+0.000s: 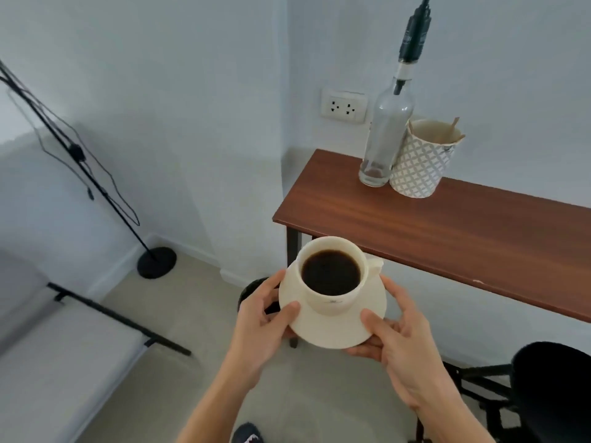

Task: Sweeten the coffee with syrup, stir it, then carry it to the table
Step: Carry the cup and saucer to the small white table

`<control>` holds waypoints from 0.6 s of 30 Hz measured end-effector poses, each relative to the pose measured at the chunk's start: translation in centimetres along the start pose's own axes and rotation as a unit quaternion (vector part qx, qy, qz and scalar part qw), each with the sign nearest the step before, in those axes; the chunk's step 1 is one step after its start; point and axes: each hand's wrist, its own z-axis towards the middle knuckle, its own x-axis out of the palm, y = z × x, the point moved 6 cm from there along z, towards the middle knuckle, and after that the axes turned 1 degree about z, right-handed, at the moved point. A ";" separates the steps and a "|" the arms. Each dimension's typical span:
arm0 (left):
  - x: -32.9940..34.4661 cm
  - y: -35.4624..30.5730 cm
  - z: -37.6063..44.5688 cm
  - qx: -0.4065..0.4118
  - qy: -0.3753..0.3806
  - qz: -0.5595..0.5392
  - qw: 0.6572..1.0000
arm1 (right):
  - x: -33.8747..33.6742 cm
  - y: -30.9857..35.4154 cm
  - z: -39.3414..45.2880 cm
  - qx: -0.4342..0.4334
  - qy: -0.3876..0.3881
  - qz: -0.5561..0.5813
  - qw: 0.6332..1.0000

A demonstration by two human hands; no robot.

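Note:
A cream cup [332,292] full of black coffee stands on a cream saucer [323,330], held in the air in front of the brown wooden table [447,238]. My left hand [265,318] grips the saucer's left rim, thumb on top. My right hand [396,334] grips its right rim the same way. The cup's handle points to the right. At the table's far left corner stands a clear glass syrup bottle [383,135] with a black pourer, nearly empty. Beside it is a patterned paper cup [419,164] holding wooden stirrers [451,132].
A black stand with a round base [156,262] leans at the left wall. A grey cot with a black frame [64,343] fills the lower left. A black stool [550,391] is at the lower right. A wall socket [343,105] sits above the table.

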 end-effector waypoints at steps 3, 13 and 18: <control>-2.8 0.0 -2.7 0.004 -0.037 -0.031 0.999 | 2.8 -0.2 -0.7 0.010 0.058 -0.013 0.998; -17.4 1.8 -14.7 0.034 -0.205 -0.070 0.976 | 17.7 -3.3 -6.7 0.011 0.247 -0.053 0.967; -26.5 5.1 -23.4 0.022 -0.287 -0.083 0.954 | 26.9 -7.2 -13.6 0.035 0.318 -0.062 0.946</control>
